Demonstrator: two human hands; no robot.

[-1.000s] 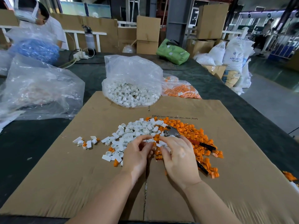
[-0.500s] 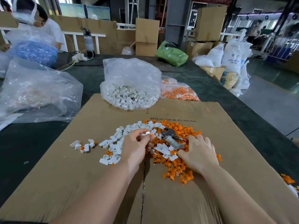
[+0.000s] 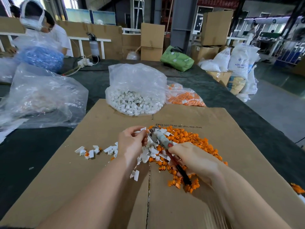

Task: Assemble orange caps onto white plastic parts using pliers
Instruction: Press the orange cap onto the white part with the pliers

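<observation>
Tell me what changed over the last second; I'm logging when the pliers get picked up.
The right hand reached into the orange caps, took hold of the pliers by the handles and lifted them, nose toward the left hand. The left hand rose off the pile, pinching a small part. The two bags behind, the cardboard sheet and the loose white parts stayed put.

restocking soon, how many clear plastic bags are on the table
5 that I can make out: white parts bag, orange caps bag beside it, a big bag at left, a blue-filled bag and another far left; others may be hidden.
</observation>
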